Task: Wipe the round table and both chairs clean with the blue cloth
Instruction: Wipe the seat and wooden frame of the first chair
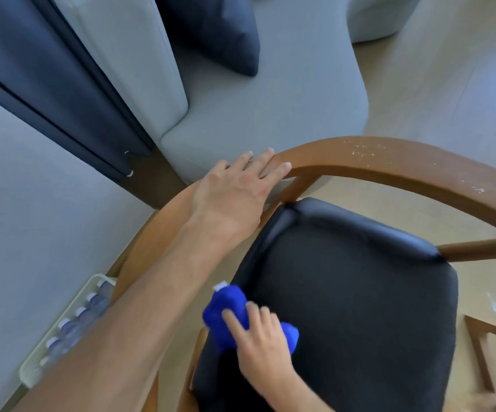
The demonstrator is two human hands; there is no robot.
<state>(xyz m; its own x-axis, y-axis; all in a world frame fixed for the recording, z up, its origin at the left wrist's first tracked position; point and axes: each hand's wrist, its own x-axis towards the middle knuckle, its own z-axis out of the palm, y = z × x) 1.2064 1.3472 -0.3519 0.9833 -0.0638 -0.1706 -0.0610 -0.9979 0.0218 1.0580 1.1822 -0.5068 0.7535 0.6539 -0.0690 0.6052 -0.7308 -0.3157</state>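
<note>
Two hands of mine are at work on one chair. Nearest me, my right hand [258, 334] presses the crumpled bright blue cloth [229, 316] down on the near left part of the black padded seat cushion [359, 307]; my fingers lie over the top of the cloth and curl around it, gripping the bundle, and a small white tag shows at its far end. The picture is a little blurred here, so I cannot tell how tightly I hold it. To the left, low against the grey wall, a white wire rack [62, 331] holds a row of clear plastic bottles with pale caps. Further out, my left hand [238, 185] rests flat with straight fingers on the curved brown wooden backrest rail of the chair [389, 165], holding nothing. The rail carries pale specks along its top towards the right. Beyond the chair stands a light grey upholstered sofa [270, 114] with a dark navy cushion [223, 34] on it, and dark blue curtains [47, 84] hang at the left.
</note>
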